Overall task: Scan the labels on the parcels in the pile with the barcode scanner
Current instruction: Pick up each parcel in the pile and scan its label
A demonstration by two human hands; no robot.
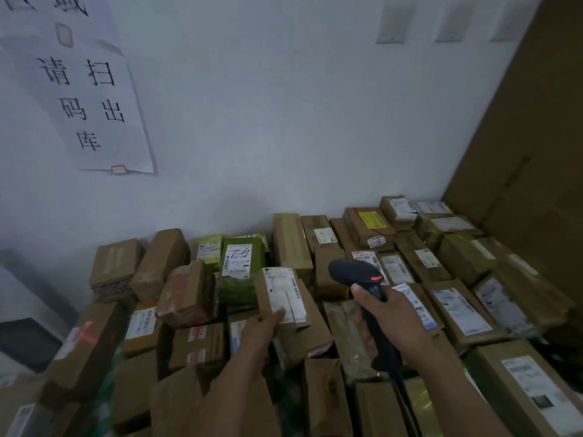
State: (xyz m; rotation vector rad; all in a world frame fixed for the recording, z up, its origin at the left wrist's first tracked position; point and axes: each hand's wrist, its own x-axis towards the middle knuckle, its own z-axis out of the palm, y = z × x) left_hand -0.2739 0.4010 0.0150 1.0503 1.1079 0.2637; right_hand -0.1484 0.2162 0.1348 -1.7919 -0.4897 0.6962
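Shows left forearm [233,398] and right forearm [448,389] bare up to the lower frame edge, with left hand [262,329] and right hand [391,313] likewise bare.

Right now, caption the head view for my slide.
Right hand points black barcode scanner at white-labelled brown cardboard parcel gripped by left hand.

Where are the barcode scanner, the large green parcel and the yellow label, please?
barcode scanner [353,271], head view, its black head.
large green parcel [237,289], head view, wrapping below its label.
yellow label [372,219], head view, its middle.
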